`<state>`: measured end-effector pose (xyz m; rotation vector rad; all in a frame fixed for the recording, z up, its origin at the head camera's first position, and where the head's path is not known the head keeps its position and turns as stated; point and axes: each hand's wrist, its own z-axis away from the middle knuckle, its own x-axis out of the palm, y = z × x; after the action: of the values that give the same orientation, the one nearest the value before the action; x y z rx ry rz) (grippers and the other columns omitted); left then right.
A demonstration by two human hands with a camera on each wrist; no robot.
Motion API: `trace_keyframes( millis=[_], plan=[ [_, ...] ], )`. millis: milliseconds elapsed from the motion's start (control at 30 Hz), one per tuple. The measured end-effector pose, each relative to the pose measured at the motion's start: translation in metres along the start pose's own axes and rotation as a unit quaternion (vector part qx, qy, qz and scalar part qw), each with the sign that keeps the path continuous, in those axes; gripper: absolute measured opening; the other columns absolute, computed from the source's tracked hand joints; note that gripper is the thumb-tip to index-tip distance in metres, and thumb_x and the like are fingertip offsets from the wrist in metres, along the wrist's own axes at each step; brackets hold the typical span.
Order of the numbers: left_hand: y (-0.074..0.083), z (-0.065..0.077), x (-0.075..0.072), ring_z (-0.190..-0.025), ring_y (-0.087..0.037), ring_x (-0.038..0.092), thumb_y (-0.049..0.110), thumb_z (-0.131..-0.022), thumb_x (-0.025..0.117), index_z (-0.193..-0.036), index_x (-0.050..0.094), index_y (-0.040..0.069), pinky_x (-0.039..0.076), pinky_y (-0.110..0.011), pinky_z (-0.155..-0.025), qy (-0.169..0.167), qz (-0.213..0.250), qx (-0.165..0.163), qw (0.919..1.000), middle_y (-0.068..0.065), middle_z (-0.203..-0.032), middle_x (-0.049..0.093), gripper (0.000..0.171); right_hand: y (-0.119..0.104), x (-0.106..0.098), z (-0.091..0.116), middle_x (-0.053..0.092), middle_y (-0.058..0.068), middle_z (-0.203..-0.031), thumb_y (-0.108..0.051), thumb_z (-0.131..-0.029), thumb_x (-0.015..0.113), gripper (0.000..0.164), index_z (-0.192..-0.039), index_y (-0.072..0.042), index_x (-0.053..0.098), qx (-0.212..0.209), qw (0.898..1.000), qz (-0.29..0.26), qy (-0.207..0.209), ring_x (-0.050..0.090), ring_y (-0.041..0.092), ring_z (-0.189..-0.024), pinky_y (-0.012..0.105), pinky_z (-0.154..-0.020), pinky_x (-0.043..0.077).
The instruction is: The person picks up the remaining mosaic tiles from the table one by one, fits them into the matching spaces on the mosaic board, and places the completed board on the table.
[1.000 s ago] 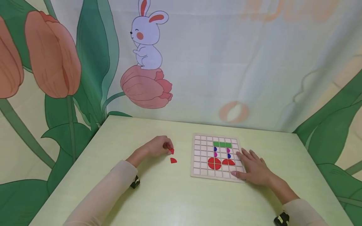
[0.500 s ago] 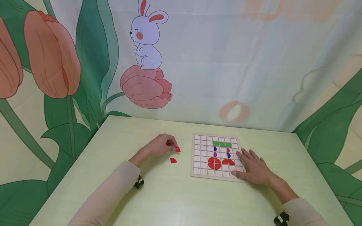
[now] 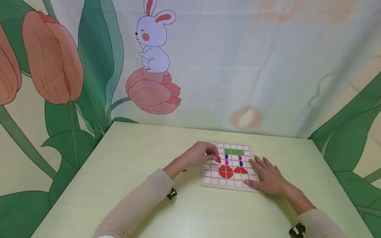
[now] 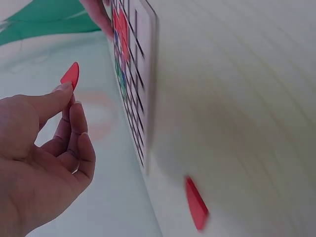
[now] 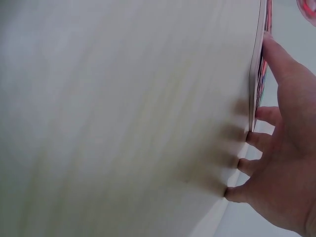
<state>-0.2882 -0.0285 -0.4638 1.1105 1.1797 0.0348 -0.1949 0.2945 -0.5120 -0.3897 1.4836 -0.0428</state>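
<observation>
My left hand (image 3: 200, 154) pinches a red quarter-circle tile (image 4: 71, 74) between thumb and fingertips, held above the left part of the wooden grid board (image 3: 210, 184). My right hand (image 3: 269, 177) lies spread at the board's right edge, with its thumb on the corner and its fingers reaching onto the table. Set in the board are a row of green squares (image 3: 234, 152), a full red circle (image 3: 225, 172), a red half circle (image 3: 240, 170), and small blue and magenta half circles (image 3: 227, 162). A second red quarter-circle tile (image 4: 197, 203) lies on the table, mostly hidden behind my left wrist in the head view.
The pale table (image 3: 190, 211) runs back to a cloth backdrop (image 3: 208, 66) printed with tulips and a rabbit. Black camera straps (image 3: 172, 193) sit at both wrists.
My left hand has carried its red tile rightward from the table to over the board. The right hand keeps its place, and the other red tile stays where it lay.
</observation>
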Motion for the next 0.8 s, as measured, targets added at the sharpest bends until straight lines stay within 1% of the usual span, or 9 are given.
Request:
trace_keyframes(
  millis=[133,300,433,500,600,733,800],
  plan=[
    [0.018,-0.015,0.015,-0.087,-0.01,0.061,0.016,-0.101,0.074,-0.104,0.077,0.018,0.052,-0.019,-0.079,-0.015,-0.018,0.017,0.9996,0.007,-0.095,0.071,0.004,-0.002,-0.002,0.0,0.028,0.025,-0.17,-0.074,-0.089,0.067,0.104,-0.163,-0.007,0.039,-0.002,1.0,0.001,0.0,0.018,0.057,-0.153,0.086,-0.109,0.018],
    [0.032,-0.025,0.03,-0.082,-0.009,0.06,0.018,-0.101,0.075,-0.105,0.078,0.018,0.051,-0.019,-0.074,-0.028,-0.043,0.038,0.998,0.01,-0.092,0.072,0.005,-0.004,-0.004,0.001,0.028,0.025,-0.17,-0.074,-0.089,0.068,0.104,-0.163,-0.007,0.04,0.0,1.0,0.003,-0.001,0.019,0.057,-0.153,0.086,-0.108,0.019],
    [0.037,-0.03,0.041,-0.078,-0.007,0.059,0.019,-0.101,0.076,-0.104,0.077,0.021,0.05,-0.018,-0.071,-0.031,-0.056,0.037,0.9973,0.016,-0.089,0.069,0.005,-0.003,-0.003,0.001,0.029,0.025,-0.17,-0.074,-0.089,0.068,0.103,-0.162,-0.007,0.04,-0.002,1.0,0.009,0.001,0.02,0.058,-0.152,0.087,-0.107,0.02],
    [0.038,-0.033,0.046,-0.075,-0.008,0.059,0.02,-0.101,0.075,-0.104,0.077,0.022,0.05,-0.019,-0.069,-0.033,-0.064,0.034,0.9968,0.014,-0.088,0.069,0.004,-0.002,-0.003,0.001,0.029,0.025,-0.169,-0.074,-0.089,0.068,0.103,-0.162,-0.007,0.04,-0.004,1.0,0.011,0.002,0.021,0.058,-0.152,0.087,-0.107,0.021],
    [0.04,-0.037,0.053,-0.076,-0.007,0.058,0.021,-0.101,0.075,-0.104,0.078,0.023,0.049,-0.019,-0.071,-0.037,-0.078,0.032,0.9958,0.014,-0.089,0.068,0.004,0.0,-0.002,0.0,0.029,0.025,-0.169,-0.073,-0.089,0.068,0.102,-0.162,-0.007,0.04,-0.006,1.0,0.008,0.003,0.02,0.059,-0.152,0.088,-0.106,0.02],
    [0.041,-0.041,0.062,-0.084,-0.006,0.058,0.02,-0.101,0.075,-0.102,0.078,0.022,0.049,-0.017,-0.078,-0.038,-0.095,0.034,0.9941,0.016,-0.091,0.066,0.004,0.001,-0.002,0.0,0.028,0.025,-0.169,-0.073,-0.09,0.068,0.102,-0.163,-0.008,0.04,-0.008,1.0,0.001,0.004,0.02,0.059,-0.152,0.088,-0.106,0.019],
    [0.042,-0.042,0.067,-0.085,-0.006,0.059,0.019,-0.101,0.075,-0.101,0.078,0.022,0.049,-0.017,-0.079,-0.038,-0.102,0.036,0.9934,0.016,-0.09,0.065,0.004,0.001,-0.002,0.0,0.028,0.025,-0.17,-0.074,-0.09,0.067,0.102,-0.163,-0.008,0.04,-0.01,1.0,-0.001,0.003,0.019,0.058,-0.152,0.088,-0.107,0.018]
  ],
)
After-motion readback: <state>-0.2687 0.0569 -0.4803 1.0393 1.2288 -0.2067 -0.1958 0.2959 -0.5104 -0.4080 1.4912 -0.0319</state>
